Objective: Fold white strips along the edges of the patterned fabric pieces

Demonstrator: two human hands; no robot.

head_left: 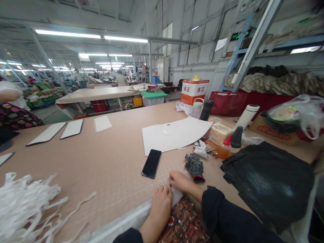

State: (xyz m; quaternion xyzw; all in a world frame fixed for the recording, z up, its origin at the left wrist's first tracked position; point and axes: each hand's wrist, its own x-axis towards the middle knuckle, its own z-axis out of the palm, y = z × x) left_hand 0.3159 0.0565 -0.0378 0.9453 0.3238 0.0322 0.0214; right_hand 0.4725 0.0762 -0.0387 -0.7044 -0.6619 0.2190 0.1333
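At the table's front edge my left hand (162, 201) and my right hand (180, 181) meet, fingers bent and closed in a pinch. Between and just below them shows a small white piece of material (176, 196), partly covered by the fingers; its kind is unclear. A black phone (152, 163) lies flat just beyond my hands. Right of it rests a grey knit glove (194, 167) with a red cuff. Behind the phone is a large white sheet (174, 135) with a small dark mark and some thin strips on it.
White strips (27, 206) are heaped at the near left. White panels (73, 128) with dark edges lie farther back. To the right are a bottle of amber liquid (224, 148), a white flask (246, 116) and black sheets (268, 182). A person (15, 104) stands at the far left.
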